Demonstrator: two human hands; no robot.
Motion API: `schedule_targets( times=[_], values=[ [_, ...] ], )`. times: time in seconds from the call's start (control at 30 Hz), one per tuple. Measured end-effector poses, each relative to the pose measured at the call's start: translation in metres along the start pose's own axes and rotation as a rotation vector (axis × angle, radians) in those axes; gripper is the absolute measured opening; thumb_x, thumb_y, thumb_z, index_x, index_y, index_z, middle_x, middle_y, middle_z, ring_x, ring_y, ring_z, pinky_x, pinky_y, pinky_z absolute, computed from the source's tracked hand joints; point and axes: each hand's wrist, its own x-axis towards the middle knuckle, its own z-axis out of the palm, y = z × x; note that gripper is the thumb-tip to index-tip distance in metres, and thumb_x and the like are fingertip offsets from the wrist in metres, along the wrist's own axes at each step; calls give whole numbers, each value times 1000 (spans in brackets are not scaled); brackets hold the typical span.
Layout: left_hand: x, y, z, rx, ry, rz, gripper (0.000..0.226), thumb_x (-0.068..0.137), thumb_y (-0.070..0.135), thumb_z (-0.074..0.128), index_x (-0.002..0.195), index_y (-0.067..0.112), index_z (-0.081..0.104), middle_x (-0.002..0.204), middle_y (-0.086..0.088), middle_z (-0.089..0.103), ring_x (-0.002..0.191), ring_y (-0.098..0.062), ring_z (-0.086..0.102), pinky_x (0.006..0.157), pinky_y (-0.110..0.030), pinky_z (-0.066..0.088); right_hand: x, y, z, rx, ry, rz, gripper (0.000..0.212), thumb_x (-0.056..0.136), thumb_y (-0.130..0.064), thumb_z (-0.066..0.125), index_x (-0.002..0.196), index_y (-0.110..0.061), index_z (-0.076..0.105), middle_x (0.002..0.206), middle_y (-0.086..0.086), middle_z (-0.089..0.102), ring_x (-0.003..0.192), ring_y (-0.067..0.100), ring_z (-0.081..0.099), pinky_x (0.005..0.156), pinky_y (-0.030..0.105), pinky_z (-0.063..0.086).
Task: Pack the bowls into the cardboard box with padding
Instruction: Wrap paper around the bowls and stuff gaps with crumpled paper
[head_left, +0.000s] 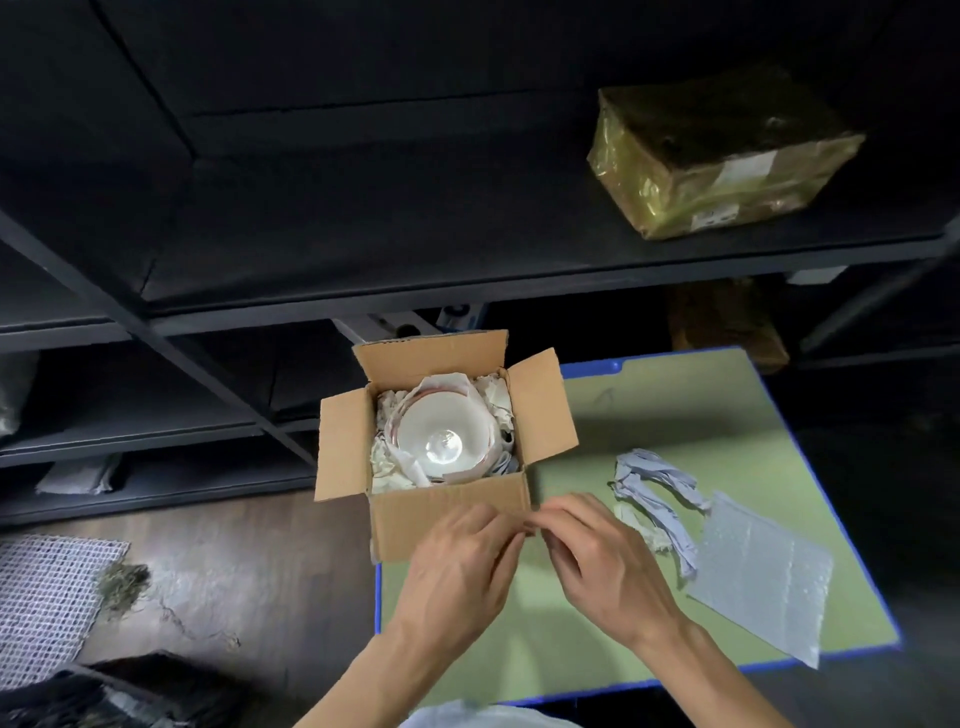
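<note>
- Head view: an open brown cardboard box (447, 525) stands at the far left corner of the green, blue-edged table (649, 415), with its far and side flaps spread.
- Inside sit white, red-rimmed bowls (444, 439), mouth up and apparently nested. Crumpled white paper padding (387, 460) fills the gaps out to the walls.
- The person's left grip (457, 566) and right grip (608, 566) meet at the box's near right corner, fingers curled and tips almost touching. Whether they pinch the near flap, some thin strip or nothing cannot be told.
- Crumpled grey-blue paper (654, 493) lies just right of the box. A clear bubble-wrap sheet (758, 582) lies beside it, toward the table's right edge.
- The bowls look glazed, so probably hard, slick and brittle, and fairly heavy as a stack. They are best held under the base with a thumb over the rim.
- The loaded box is likely bottom-heavy. Its flaps would bend, so the side walls or the underside are the safer holds.
- The paper and bubble wrap are light and soft, and can be pinched anywhere.
</note>
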Motion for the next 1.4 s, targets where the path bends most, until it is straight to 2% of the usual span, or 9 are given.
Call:
schedule_targets(
  times=[0.17,0.4,0.63,0.73,0.87,1.0,1.13,1.23,1.4],
  values=[
    [19,32,39,21,-87,67,21,102,31,46,94,24,64,84,6,57,76,-15,54,66,-34,46,-36,58,-6,-89,-38,215,28,90,-14,65,115,-27,65,112,-15,60,104,11,60,66,29,55],
    [45,44,96,87,-223,2,31,99,32,37,107,23,65,101,3,59,87,-21,59,71,-39,51,-51,120,-12,-219,-187,353,37,95,-22,57,131,-21,59,125,-4,60,117,21,55,75,38,55],
    [54,46,117,117,-312,-127,29,99,29,44,124,23,60,114,0,60,102,-23,58,82,-39,52,-44,143,10,-355,-275,317,41,71,-27,83,106,-14,66,93,4,65,87,27,62,53,35,50],
    [48,46,122,119,-316,-168,32,99,30,44,127,25,58,116,0,59,102,-24,59,82,-39,52,-42,143,24,-413,-238,295,43,57,-13,88,92,-17,62,76,1,62,72,25,61,49,32,45],
    [43,44,125,88,-317,-217,37,99,30,44,135,25,51,123,1,55,106,-25,57,84,-38,50,-43,139,23,-342,-163,262,31,65,-2,75,86,-19,59,72,-4,61,71,24,55,58,31,37],
    [44,43,128,49,-290,-212,47,99,31,47,145,25,41,137,1,48,110,-26,57,87,-39,50,-42,138,6,-165,-196,238,25,81,-8,69,102,-20,67,93,-7,67,93,21,56,76,32,48],
    [50,48,126,-47,-253,-150,53,96,36,47,147,24,39,145,4,46,121,-21,53,97,-36,48,-36,131,-29,43,-276,245,21,93,-24,65,113,-27,66,106,-18,63,109,5,48,88,26,45],
    [51,57,117,-118,-210,-105,48,98,39,47,142,23,44,135,5,56,116,-17,54,95,-33,47,-33,125,-51,153,-287,266,17,93,-24,67,110,-29,67,102,-21,63,104,0,53,88,22,44],
    [45,71,86,-163,-59,-78,32,98,46,51,119,21,52,103,7,61,88,-5,53,78,-31,48,-19,108,-79,296,-332,219,16,95,-18,66,105,-29,68,99,-20,64,97,0,58,79,11,41]
  ],
)
